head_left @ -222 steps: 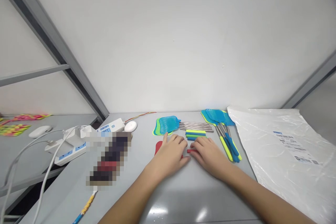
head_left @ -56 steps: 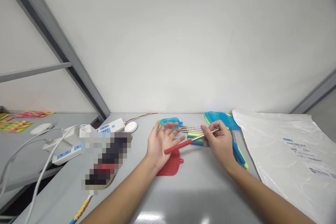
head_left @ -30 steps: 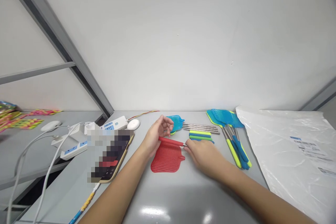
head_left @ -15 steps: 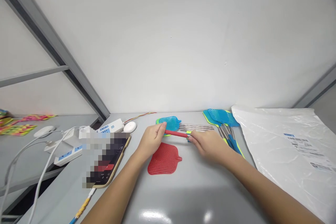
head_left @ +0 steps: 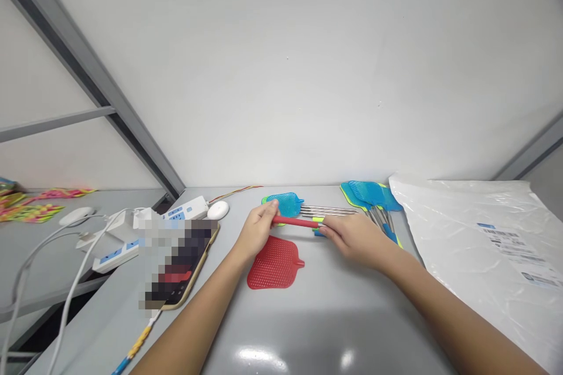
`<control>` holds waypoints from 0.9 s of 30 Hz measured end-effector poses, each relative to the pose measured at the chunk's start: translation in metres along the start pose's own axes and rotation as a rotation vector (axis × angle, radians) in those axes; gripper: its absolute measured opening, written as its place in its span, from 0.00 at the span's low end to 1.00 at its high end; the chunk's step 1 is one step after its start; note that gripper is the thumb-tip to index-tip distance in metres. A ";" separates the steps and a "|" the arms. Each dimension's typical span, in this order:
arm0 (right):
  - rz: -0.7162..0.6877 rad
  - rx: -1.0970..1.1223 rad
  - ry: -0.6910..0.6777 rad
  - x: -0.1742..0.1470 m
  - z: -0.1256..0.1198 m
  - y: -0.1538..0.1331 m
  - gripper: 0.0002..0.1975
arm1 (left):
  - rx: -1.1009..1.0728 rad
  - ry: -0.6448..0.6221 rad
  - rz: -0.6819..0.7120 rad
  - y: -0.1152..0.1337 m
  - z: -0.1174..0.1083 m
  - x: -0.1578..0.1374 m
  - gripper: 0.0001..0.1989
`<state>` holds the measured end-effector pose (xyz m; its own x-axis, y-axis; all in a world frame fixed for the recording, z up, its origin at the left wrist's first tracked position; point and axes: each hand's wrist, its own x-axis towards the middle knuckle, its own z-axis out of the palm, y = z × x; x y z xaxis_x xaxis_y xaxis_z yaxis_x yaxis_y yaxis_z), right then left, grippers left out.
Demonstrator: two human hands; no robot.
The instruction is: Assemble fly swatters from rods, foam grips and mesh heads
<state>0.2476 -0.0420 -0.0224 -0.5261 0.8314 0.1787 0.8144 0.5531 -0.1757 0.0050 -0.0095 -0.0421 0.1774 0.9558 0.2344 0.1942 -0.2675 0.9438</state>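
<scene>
Between my two hands a red fly swatter handle (head_left: 297, 222) is held level above the table. My left hand (head_left: 258, 227) is closed on its left end. At the other end my right hand (head_left: 354, 240) is closed where a bit of metal rod shows; most of the rod is hidden in the fingers. A loose red perforated swatter head (head_left: 273, 263) lies flat on the table below, apart from both hands. Behind the handle are blue and green swatter heads (head_left: 284, 205) and several metal rods (head_left: 329, 211).
More blue and green fly swatters (head_left: 373, 194) lie at the back right beside a large white plastic mailer bag (head_left: 479, 234). On the left are a phone (head_left: 191, 263), white power strips (head_left: 116, 255), cables and a round white device (head_left: 218, 210). A wall rises behind the table (head_left: 316, 328).
My right hand has shifted slightly to the right, and a little more of the red handle shows between the hands. The loose red swatter head has stayed in place.
</scene>
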 end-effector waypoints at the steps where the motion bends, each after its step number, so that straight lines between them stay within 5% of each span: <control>1: -0.004 -0.008 -0.007 0.000 0.001 -0.001 0.17 | -0.083 0.014 -0.011 0.000 -0.001 0.001 0.23; 8: -0.105 -0.053 -0.098 -0.004 0.012 -0.021 0.19 | -0.662 -0.068 -0.168 0.003 -0.005 0.005 0.27; 17: -0.107 -0.117 -0.131 -0.004 0.020 -0.032 0.18 | -0.793 -0.121 -0.285 -0.006 0.004 0.007 0.30; 27: -0.032 -0.092 -0.078 -0.002 0.020 -0.029 0.16 | -0.892 -0.079 -0.211 0.000 -0.005 0.005 0.29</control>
<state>0.2202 -0.0583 -0.0374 -0.5669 0.8169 0.1060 0.8140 0.5753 -0.0805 0.0012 -0.0042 -0.0394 0.2951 0.9541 0.0513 -0.5800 0.1362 0.8031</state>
